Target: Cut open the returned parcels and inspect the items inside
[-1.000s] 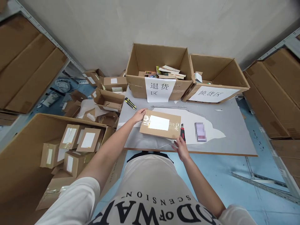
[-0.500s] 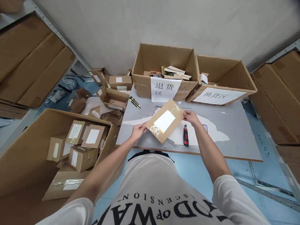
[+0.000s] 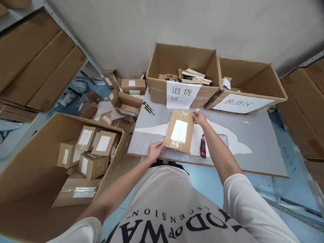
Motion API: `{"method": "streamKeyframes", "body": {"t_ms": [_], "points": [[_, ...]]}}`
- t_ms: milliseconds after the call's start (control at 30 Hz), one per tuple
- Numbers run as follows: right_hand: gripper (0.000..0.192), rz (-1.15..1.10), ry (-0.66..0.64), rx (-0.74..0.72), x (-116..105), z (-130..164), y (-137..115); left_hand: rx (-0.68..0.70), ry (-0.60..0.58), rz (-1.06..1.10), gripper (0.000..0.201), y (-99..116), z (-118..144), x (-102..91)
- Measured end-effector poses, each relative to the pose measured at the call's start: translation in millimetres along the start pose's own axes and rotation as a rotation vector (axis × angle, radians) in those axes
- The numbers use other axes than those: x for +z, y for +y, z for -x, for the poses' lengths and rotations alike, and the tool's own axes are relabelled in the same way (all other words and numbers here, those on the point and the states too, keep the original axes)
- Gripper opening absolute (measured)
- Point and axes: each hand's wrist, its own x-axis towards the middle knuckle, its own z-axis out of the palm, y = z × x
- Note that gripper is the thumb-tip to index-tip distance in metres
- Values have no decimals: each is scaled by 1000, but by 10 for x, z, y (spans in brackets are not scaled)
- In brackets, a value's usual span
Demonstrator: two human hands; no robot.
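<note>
A flat cardboard box (image 3: 172, 130) with a white label and clear tape is between my hands at the near side of the grey table. My left hand (image 3: 156, 150) pinches its lower left corner. At its upper right corner, my right hand (image 3: 199, 118) grips the edge. The label faces up and the box sits nearly straight to me; whether it touches the table I cannot tell. Just right of it lies a red and black utility knife (image 3: 203, 146). A yellow and black utility knife (image 3: 148, 108) rests at the table's left side.
Behind stand two open cartons with paper signs: one (image 3: 155, 91) holding books, another (image 3: 263, 78) to its right. A large carton (image 3: 58, 125) of taped parcels is at my left. Opened boxes (image 3: 128, 103) pile up beyond it. A phone (image 3: 223, 139) lies partly behind my right forearm.
The box has turned from a slant to nearly straight and seems lower. Both hands have moved with it, the right one up and slightly left in view, the left one down and right.
</note>
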Motion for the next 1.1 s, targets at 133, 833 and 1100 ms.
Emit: {"method": "streamKeyframes", "body": {"t_ms": [133, 833, 1100], "points": [[60, 49, 48, 16, -37, 335, 35, 118, -3, -304, 42, 86, -133, -151], [59, -996, 11, 469, 537, 2721, 194, 309, -261, -388, 26, 1333, -1840, 637], [45, -754, 28, 453, -36, 2123, 312, 311, -122, -217, 29, 1253, -1332, 43]]}}
